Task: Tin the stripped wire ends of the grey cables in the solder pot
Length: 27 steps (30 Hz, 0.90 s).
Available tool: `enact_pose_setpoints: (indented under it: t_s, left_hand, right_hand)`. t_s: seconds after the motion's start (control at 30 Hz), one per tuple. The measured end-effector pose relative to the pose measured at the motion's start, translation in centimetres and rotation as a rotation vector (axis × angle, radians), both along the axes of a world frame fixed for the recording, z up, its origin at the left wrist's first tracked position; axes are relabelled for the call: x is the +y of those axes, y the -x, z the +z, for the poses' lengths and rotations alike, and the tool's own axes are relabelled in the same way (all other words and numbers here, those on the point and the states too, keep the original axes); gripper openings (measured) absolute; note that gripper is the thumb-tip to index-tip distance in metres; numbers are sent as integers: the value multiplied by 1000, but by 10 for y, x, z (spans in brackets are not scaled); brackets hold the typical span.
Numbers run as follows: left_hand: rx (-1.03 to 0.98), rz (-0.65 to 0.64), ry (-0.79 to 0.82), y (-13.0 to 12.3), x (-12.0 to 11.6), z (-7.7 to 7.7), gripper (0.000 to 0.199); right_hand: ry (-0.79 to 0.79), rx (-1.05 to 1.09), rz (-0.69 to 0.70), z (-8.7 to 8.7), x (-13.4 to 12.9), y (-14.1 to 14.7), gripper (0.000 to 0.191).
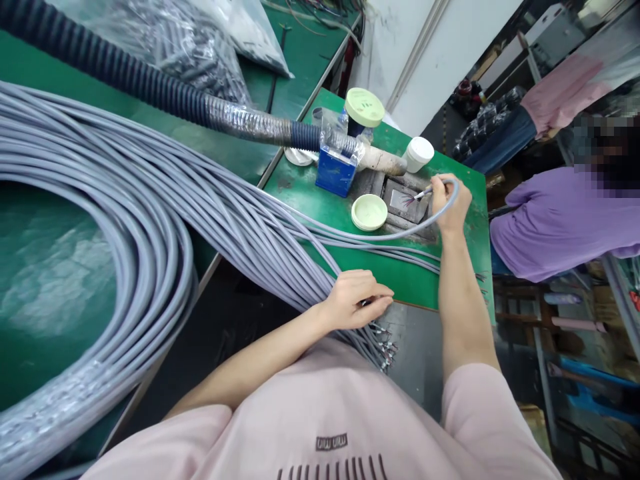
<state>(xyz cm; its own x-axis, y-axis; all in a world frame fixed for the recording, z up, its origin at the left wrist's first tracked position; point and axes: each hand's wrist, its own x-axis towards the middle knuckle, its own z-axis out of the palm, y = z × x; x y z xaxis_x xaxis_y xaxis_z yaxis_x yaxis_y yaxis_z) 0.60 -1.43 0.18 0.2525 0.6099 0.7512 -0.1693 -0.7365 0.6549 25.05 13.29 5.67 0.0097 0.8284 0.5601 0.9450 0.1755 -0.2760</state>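
My right hand pinches a grey cable close to its end, and the cable loops round behind the fingers. Its thin, fanned-out wire ends are over the small silvery surface of a dirty, block-like fixture. My left hand lies over a thick bundle of grey cables, thumb and forefinger apart with nothing visible between them; the other fingers curl partly out of sight. Beneath this hand, stripped cable ends stick out. A shallow round dish of pale paste stands left of the fixture.
A ribbed hose crosses above the cables, its nozzle near the fixture. Around it are a blue box, a lidded tub and a white jar. Plastic bags lie behind. A person in purple sits right.
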Motion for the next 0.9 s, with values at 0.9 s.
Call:
enact_pose_setpoints:
  t_s: [0.9]
  left_hand:
    - [-661,-769,1450,-6,-18,18,37]
  right_hand:
    - [-180,39,554,-25,-230,91,42]
